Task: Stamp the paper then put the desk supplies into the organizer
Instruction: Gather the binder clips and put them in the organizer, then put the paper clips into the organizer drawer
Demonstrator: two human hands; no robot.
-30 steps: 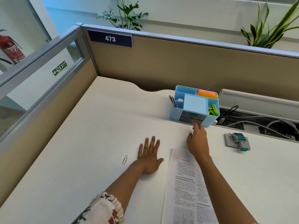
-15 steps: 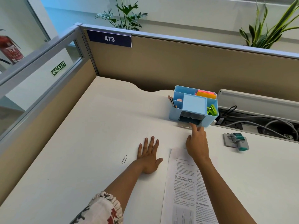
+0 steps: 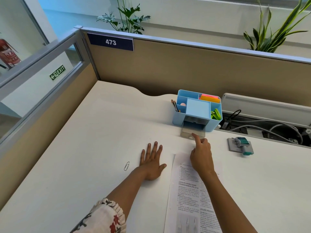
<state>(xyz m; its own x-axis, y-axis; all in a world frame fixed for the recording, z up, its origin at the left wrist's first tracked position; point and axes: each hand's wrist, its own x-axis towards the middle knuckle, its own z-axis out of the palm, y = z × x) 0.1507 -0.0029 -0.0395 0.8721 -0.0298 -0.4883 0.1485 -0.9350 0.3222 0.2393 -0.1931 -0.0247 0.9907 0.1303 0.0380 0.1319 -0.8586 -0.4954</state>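
The right hand (image 3: 201, 153) has its forefinger out on the clear drawer (image 3: 192, 132) pulled from the blue organizer (image 3: 197, 110), other fingers curled. The left hand (image 3: 152, 163) lies flat on the table (image 3: 84, 148) between the paperclip (image 3: 126, 165) and the paper (image 3: 188, 199). The stamp (image 3: 241, 145) sits to the right.

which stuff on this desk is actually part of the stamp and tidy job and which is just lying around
Part of the job:
printed paper sheet
teal-handled stamp on its grey pad
light blue plastic organizer, with its clear drawer pulled out
silver wire paperclip

Just lying about:
white and black cables
green potted plants
navy 473 sign
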